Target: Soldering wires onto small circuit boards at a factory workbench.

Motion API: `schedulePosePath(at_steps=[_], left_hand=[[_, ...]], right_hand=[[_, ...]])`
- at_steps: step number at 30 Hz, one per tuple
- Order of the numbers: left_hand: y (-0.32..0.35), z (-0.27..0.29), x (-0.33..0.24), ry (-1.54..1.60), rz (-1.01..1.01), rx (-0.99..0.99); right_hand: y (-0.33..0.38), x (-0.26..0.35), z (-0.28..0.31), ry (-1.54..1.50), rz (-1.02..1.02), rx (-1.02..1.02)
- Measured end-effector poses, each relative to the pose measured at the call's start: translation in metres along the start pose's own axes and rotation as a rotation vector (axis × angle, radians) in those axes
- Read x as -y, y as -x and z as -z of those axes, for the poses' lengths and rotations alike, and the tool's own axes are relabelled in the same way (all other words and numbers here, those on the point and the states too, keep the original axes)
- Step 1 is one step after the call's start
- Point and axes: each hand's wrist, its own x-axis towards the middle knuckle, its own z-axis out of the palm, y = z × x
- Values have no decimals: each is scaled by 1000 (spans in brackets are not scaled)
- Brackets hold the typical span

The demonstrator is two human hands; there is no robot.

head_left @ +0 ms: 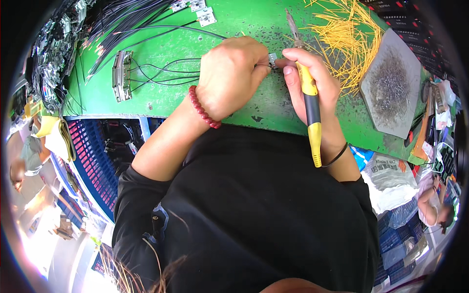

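Note:
My left hand (234, 73), a red bead bracelet at its wrist, is closed with thumb and forefinger pinching a small pale circuit board (272, 57). My fingers partly hide the board. Black wires (171, 78) run from under this hand to a clear-fronted metallic light module (121, 75) at the left. In my right hand (317, 85) rests a yellow and black soldering iron (311, 105), its tip pointing away from me. The thumb and fingertips of that hand come close to the board; whether they touch it I cannot tell.
Loose yellow wires (347, 44) lie right of the iron on the green bench (166, 102). A grey plate with dark residue (391, 85) lies beyond them. Bundled black cables (122, 24) and white boards (206, 16) are at the far left. Blue crates (93, 158) stand below the bench.

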Motion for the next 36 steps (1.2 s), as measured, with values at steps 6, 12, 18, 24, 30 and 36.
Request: schedulePosePath(at_steps=[6,12,18,24,30,36], left_hand=[[1,4,-2,1,35,35],[-1,3,0,36,28,22],[-1,3,1,36,23,23],[-1,3,1,39,23,19],[-1,3,0,29,20,26],[0,3,1,24,20,24]], right_hand=[[9,8,25,-263,-274,-28],[28,3,49,-322,-221,-126],[35,-8,43,-448,-211,-264],[34,-8,39,-459,-265,-217],[35,-10,39,-475,-256,-193],[34,-10,37,-480,-262,-187]])
